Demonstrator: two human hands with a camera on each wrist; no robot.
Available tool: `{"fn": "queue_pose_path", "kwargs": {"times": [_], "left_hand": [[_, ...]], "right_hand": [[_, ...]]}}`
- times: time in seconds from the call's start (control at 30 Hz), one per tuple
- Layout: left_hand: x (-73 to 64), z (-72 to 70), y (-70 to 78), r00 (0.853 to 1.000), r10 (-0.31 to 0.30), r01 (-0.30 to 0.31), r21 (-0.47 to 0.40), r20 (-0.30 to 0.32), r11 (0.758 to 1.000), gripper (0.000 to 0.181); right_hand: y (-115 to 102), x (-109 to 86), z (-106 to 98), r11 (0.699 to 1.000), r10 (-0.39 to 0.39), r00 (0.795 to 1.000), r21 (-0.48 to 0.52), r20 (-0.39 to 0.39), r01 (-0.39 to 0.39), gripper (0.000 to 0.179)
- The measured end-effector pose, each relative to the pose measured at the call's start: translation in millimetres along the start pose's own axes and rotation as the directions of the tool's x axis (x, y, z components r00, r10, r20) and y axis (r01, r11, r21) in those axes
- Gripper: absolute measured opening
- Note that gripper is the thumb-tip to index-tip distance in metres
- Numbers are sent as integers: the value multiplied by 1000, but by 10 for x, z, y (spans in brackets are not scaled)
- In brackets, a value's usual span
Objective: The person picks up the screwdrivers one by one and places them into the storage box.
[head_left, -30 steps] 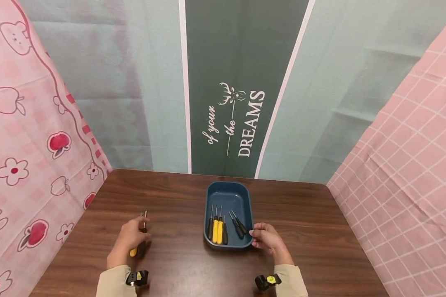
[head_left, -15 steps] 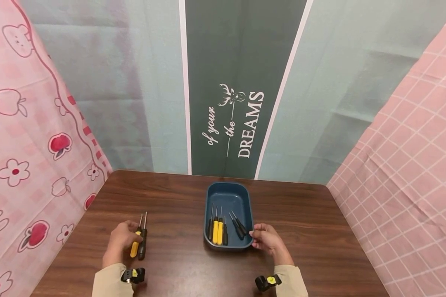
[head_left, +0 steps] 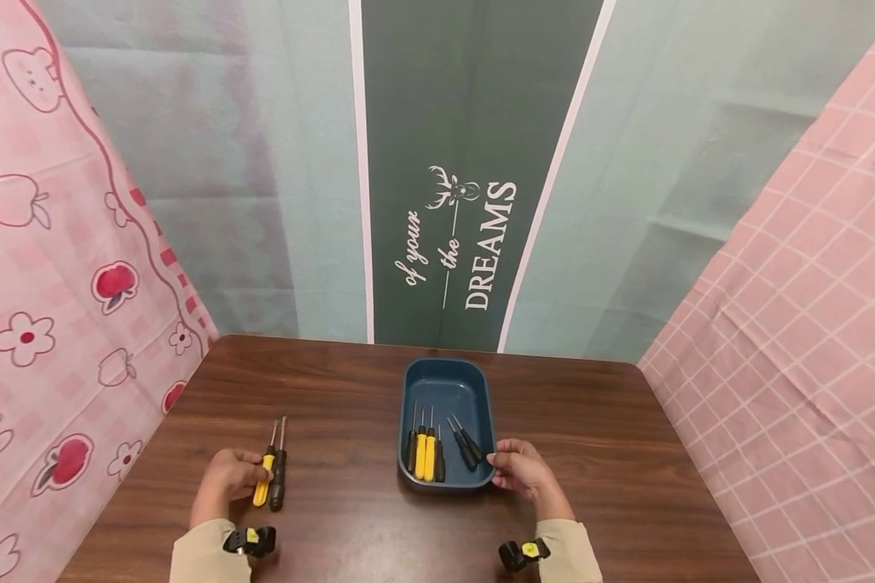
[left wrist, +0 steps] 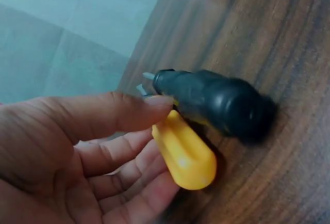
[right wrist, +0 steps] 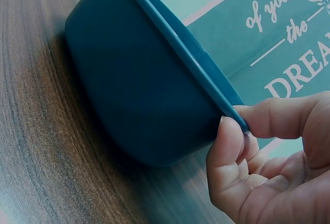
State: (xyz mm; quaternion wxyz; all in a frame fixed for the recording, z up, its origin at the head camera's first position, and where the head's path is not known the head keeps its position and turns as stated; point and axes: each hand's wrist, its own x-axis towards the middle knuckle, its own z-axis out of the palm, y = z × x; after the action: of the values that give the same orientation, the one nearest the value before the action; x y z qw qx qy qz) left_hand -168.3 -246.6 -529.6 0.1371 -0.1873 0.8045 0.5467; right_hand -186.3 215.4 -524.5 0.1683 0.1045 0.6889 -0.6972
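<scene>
My left hand pinches the handle of a yellow-and-black screwdriver at the left of the table. In the left wrist view the thumb lies over the yellow handle, with curled fingers behind it. Right alongside lies a thicker black-handled screwdriver, its shaft pointing away from me. With thumb and fingers, my right hand grips the rim of a blue tray at its near right corner. Inside the tray are two yellow-handled screwdrivers and several black-handled ones.
The tray stands on a dark brown wooden table. A green curtain with white lettering hangs behind the table's back edge. Pink patterned cloths flank it at left and right.
My left hand has shifted left and toward me, off the black screwdriver that it partly covered, and now stays on the yellow one. The right hand and tray hold their place.
</scene>
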Motion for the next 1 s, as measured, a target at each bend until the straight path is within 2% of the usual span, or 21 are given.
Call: {"fn": "queue_pose_path", "kwargs": {"times": [0.17,0.43,0.7,0.9,1.0], "left_hand": [[-7,-2,-10,1000,-17,18,4,-10,1000,26],[-58,-55,34,997,-41,43,-36,60,998,27],[-76,-79,77,996,-61,65,-48,69,997,30],[-106,-29,100,996,-64,73,-128,70,989,33],[-122,18,120,996,-47,58,-166,72,984,34]], "right_hand": [[4,8,9,1000,0,1000,9,-4,0,29],[19,13,9,1000,4,1000,4,-13,-4,27],[7,12,11,1000,-5,1000,7,4,5,28],[4,0,11,1000,-13,1000,3,8,13,26],[10,-4,8,1000,-12,1000,4,12,12,25]]}}
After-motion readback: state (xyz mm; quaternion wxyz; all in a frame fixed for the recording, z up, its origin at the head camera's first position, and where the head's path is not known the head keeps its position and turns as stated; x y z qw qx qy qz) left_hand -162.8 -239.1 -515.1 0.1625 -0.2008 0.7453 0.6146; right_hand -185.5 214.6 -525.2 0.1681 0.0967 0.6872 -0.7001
